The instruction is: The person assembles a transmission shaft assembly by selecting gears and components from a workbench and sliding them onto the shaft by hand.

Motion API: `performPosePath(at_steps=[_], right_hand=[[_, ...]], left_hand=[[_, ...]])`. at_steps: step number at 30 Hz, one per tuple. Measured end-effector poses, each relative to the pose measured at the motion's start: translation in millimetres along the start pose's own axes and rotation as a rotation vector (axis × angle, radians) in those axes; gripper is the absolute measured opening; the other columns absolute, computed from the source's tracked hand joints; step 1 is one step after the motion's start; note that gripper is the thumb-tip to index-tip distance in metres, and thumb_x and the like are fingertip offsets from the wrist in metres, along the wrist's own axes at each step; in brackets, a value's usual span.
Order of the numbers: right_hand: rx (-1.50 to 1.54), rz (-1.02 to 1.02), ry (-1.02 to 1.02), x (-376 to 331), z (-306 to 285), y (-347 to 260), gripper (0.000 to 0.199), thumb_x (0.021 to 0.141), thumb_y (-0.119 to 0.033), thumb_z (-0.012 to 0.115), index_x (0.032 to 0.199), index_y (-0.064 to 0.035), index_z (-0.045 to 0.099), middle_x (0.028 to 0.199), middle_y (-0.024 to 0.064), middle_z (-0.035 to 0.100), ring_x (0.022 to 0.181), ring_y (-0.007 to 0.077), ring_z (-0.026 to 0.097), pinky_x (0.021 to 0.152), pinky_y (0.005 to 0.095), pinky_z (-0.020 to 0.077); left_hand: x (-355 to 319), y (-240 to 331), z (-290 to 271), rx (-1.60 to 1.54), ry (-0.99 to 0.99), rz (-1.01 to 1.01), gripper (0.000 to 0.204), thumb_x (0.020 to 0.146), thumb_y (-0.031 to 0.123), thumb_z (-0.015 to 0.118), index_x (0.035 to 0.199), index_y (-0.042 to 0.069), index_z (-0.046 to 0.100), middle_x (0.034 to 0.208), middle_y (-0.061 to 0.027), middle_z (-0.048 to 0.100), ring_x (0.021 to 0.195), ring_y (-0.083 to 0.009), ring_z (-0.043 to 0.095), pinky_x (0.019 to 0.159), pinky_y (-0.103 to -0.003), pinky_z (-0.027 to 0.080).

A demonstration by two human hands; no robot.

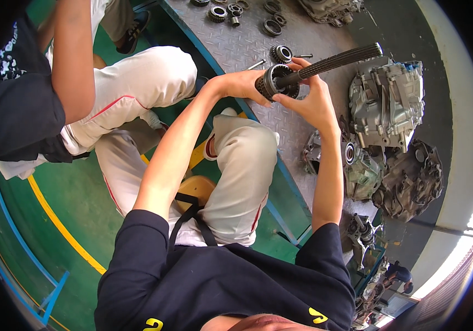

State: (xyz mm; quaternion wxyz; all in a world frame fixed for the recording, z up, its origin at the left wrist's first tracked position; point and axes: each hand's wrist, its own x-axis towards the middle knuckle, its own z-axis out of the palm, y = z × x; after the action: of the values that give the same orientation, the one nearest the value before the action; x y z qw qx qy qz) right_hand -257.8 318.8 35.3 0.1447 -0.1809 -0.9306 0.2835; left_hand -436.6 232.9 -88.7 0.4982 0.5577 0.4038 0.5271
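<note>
Steel checker-plate floor (236,47) carried a grey gearbox housing (385,102) and loose gears (272,26). Above it, the right hand (311,102) gripped a splined shaft (336,62); the left hand (247,85) clasped its gear (272,81).

Loose gears (280,53) and gearbox housings (385,102) lie on the steel tread-plate platform (236,44).

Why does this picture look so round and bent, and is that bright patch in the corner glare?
Head view: a fisheye lens bends straight lines, so the metal plate's edge curves and the corners go black. The lower right is washed out by daylight. The left hand and right hand, holding a gear on a splined shaft, look sharp and evenly lit; the gearbox housing too.
</note>
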Motion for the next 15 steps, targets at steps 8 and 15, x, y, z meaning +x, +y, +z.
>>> performPosePath(at_steps=[8, 15], right_hand=[[-0.265, 0.171, 0.11, -5.7, 27.5, -8.8, 0.08, 0.066, -0.04, 0.093, 0.124, 0.0031, 0.06, 0.111, 0.0216, 0.07, 0.103, 0.037, 0.07, 0.093, 0.0423, 0.0552], [-0.247, 0.102, 0.206, -15.4, 37.6, 2.0, 0.077, 0.07, -0.039, 0.093, 0.128, 0.0007, 0.06, 0.111, 0.0177, 0.07, 0.104, 0.0312, 0.071, 0.092, 0.0395, 0.0558]], left_hand=[[2.8, -3.2, 1.9, -0.011, 0.005, -0.016, 0.066, 0.071, 0.005, 0.08, 0.131, 0.006, 0.052, 0.106, -0.0024, 0.064, 0.093, -0.011, 0.059, 0.083, -0.029, 0.054], [7.0, -11.0, -0.8, -0.008, -0.035, -0.056, 0.065, 0.07, 0.004, 0.074, 0.131, 0.007, 0.051, 0.102, -0.0012, 0.063, 0.085, -0.0094, 0.058, 0.073, -0.028, 0.055]])
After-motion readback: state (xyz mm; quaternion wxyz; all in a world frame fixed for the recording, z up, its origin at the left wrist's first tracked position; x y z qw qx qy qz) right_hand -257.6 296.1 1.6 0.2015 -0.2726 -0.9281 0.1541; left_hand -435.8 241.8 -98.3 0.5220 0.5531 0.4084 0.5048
